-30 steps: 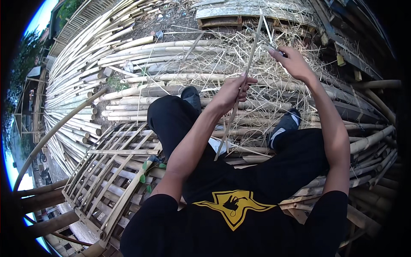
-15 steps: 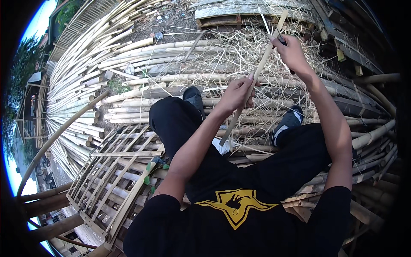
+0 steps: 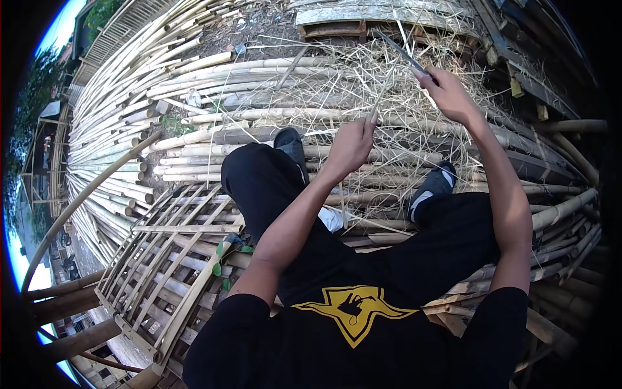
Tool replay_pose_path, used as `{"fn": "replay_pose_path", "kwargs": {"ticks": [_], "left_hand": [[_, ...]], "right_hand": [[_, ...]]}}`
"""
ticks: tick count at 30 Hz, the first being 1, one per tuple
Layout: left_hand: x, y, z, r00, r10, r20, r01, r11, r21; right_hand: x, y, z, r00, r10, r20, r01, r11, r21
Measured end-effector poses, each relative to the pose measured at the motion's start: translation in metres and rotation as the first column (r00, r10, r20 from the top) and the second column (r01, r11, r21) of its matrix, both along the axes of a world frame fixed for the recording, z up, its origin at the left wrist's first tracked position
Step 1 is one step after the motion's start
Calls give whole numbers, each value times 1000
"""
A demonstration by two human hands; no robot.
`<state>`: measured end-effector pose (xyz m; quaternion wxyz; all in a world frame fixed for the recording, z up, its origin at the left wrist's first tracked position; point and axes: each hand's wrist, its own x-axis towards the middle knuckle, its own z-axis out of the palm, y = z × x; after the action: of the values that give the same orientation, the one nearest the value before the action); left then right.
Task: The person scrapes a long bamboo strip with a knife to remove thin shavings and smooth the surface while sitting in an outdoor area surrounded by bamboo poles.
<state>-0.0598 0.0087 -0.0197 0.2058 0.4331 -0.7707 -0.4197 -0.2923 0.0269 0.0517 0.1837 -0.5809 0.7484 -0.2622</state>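
Observation:
My left hand (image 3: 353, 144) is closed on a bamboo strip (image 3: 383, 89), turned nearly edge-on so that it looks thin, pointing away from me. Part of the strip is hidden by the fingers. To the right and farther off, my right hand (image 3: 448, 96) is wrapped round the dark handle of a knife (image 3: 400, 52). Its long blade points away and to the left, apart from the strip. Below both hands lies a tangle of pale bamboo shavings (image 3: 405, 139), spread over bamboo poles between my feet.
Long bamboo poles (image 3: 188, 87) lie in rows at the left and ahead. A woven bamboo lattice (image 3: 165, 272) is beside my left leg. A wooden pallet (image 3: 382, 14) stands at the far side, with stacked timber (image 3: 518, 58) at the far right.
The knife has come away from the strip, and its blade now shows in full. My left hand has moved slightly left and turned the strip from its broad face to its edge.

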Motion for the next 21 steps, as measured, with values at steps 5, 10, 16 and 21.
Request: {"fn": "replay_pose_path", "kwargs": {"ticks": [5,10,16,21], "left_hand": [[3,-4,-8,999,39,37,-37,997,-63],[3,-4,-4,998,45,48,-38,989,-143],[6,-2,-4,999,23,27,-19,988,-152],[8,0,-9,1000,-10,18,13,991,-131]], "right_hand": [[32,9,-4,966,256,-47,-242,949,200],[43,9,-24,933,349,-90,-323,920,222],[45,10,-43,885,392,-251,-353,917,187],[35,10,-64,875,391,-286,-372,920,123]]}}
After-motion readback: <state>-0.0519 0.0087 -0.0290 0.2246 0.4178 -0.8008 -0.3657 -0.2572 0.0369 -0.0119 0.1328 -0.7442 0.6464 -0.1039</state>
